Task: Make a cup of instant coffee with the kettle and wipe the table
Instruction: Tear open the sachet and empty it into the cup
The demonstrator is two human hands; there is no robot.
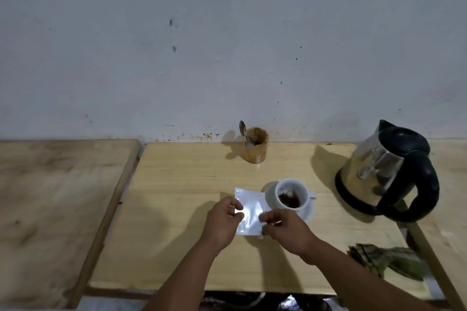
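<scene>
Brown coffee powder [290,201] is already in the white cup [290,193] on the table [177,184]. A shiny packet [249,212] is pinched by the left hand [223,222] and right hand [285,228]. Water from the kettle [389,171], stirring and wiping with the cloth [386,260] seem left.

Left hand [222,222], right hand [288,231] bare; forearms bare, no sleeves visible.
</scene>
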